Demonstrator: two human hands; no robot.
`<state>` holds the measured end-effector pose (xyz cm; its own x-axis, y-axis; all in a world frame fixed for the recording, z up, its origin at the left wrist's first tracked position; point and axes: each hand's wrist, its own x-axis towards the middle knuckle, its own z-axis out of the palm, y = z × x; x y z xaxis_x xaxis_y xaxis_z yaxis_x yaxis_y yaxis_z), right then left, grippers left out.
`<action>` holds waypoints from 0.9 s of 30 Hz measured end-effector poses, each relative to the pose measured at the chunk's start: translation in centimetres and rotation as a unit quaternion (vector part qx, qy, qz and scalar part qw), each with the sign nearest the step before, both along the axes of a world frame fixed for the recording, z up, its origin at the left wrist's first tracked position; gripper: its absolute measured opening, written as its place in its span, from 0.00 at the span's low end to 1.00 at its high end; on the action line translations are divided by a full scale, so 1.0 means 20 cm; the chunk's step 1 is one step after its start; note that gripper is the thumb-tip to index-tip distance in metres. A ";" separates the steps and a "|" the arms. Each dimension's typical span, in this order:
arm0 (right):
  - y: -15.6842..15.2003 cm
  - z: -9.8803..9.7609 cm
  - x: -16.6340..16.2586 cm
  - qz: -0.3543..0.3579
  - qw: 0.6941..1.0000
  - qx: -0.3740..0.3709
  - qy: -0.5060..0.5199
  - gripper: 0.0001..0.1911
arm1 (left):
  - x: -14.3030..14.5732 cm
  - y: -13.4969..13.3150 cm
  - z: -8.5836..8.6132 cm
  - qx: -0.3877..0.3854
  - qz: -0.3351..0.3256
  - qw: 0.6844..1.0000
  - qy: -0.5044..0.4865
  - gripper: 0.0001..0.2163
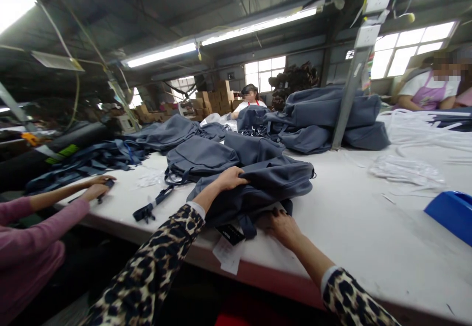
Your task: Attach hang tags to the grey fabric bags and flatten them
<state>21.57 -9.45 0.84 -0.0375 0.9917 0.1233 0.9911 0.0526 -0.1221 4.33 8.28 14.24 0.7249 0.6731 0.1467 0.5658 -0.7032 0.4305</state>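
A dark blue-grey bag [273, 181] lies slack on the white table in front of me. My left hand [232, 178] is closed on a fold of its upper side, the fingertips partly hidden by the fabric. At the bag's near lower edge, my right hand [283, 225] has its fingers curled in against the fabric, partly out of sight beneath it. A black hang tag [230, 235] and white paper labels [227, 256] hang from the bag over the table's front edge. Behind it rests another bag [202, 154] of the same colour.
Piled bags [313, 109] stand beside a metal post [348, 95]. White strips [409, 171] and a blue bin [452, 213] lie right. Left are a loose strap [157, 203], a strap heap [92, 161] and a co-worker's hands [99, 188] holding a small dark piece. Other people sit across the table.
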 end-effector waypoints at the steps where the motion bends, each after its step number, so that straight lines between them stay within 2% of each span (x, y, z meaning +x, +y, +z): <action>1: 0.01 0.01 -0.01 0.003 1.000 -0.009 -0.007 0.22 | 0.00 0.00 0.00 0.005 0.002 1.000 0.002 0.15; 6: 0.02 0.07 0.00 0.029 0.998 -0.043 -0.031 0.26 | 0.00 0.01 -0.01 0.024 0.014 0.999 0.016 0.15; 8: 0.00 0.09 0.01 0.031 0.997 -0.062 -0.037 0.22 | 0.01 0.00 -0.02 0.028 0.018 0.999 0.026 0.14; 10: -0.04 0.13 0.00 0.057 0.994 -0.085 -0.035 0.14 | 0.01 0.00 -0.02 0.035 0.022 0.999 0.035 0.13; 13: -0.18 0.25 -0.02 0.148 0.982 -0.114 -0.018 0.09 | 0.00 -0.01 -0.02 0.048 0.036 0.997 0.049 0.13; 15: -0.32 0.36 -0.01 0.192 0.975 -0.111 -0.003 0.12 | -0.01 -0.01 -0.02 0.057 0.050 0.995 0.060 0.13; 18: -0.55 0.48 0.10 0.204 0.974 -0.086 0.041 0.19 | -0.03 -0.02 -0.04 0.069 0.070 0.992 0.074 0.13; 20: -0.68 0.45 0.21 0.190 0.974 -0.103 0.071 0.21 | -0.02 -0.06 -0.08 0.073 0.074 0.991 0.079 0.13; 24: -0.80 0.25 0.33 0.130 0.964 -0.196 0.125 0.14 | 0.03 -0.19 -0.18 0.074 0.045 0.992 0.094 0.12; 25: -0.79 0.21 0.33 0.122 0.963 -0.190 0.150 0.14 | 0.05 -0.23 -0.20 0.076 0.034 0.992 0.099 0.11; 27: -0.73 0.18 0.31 0.122 0.968 -0.111 0.190 0.14 | 0.08 -0.31 -0.20 0.083 0.016 0.991 0.106 0.11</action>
